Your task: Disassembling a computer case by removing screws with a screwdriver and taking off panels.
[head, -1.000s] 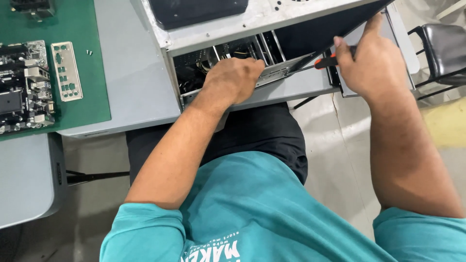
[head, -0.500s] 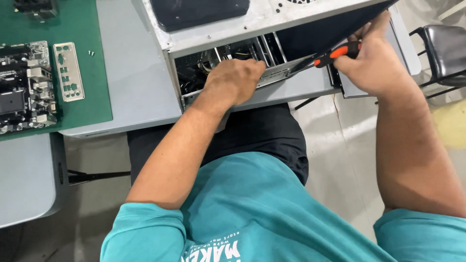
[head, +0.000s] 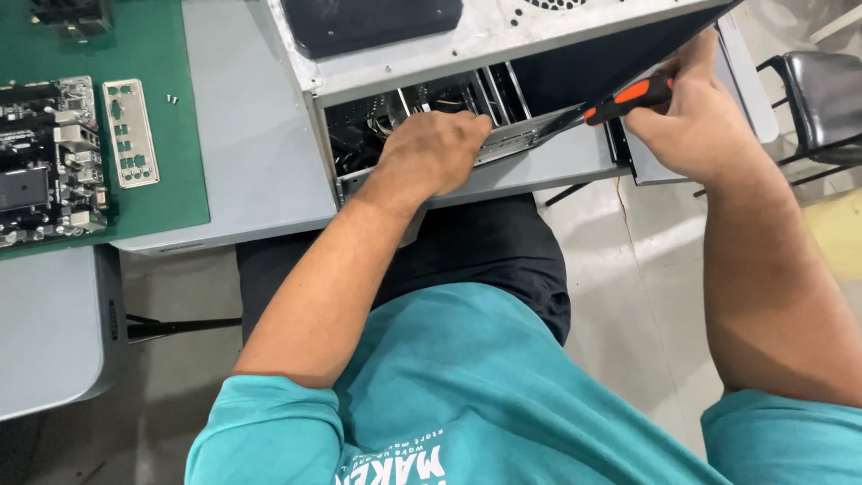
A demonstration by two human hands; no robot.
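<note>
Screwdriver [head: 620,97], orange-black handle, clamped in right hand [head: 696,117]; left hand [head: 435,153] curled, resting on computer case [head: 431,54] edge.

screwdriver [head: 620,97] tip: hidden | computer case [head: 467,40]: cut off at top edge

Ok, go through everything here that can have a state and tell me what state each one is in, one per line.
computer case: lying on the grey table, side open.
left hand: closed, knuckles up, pressed on the metal part at the case opening.
right hand: gripping the screwdriver.
screwdriver: held, tip pointing into the case.
motherboard: bare, flat on the green mat.
I/O shield: loose, flat beside the motherboard.
black chair: unoccupied.
</note>
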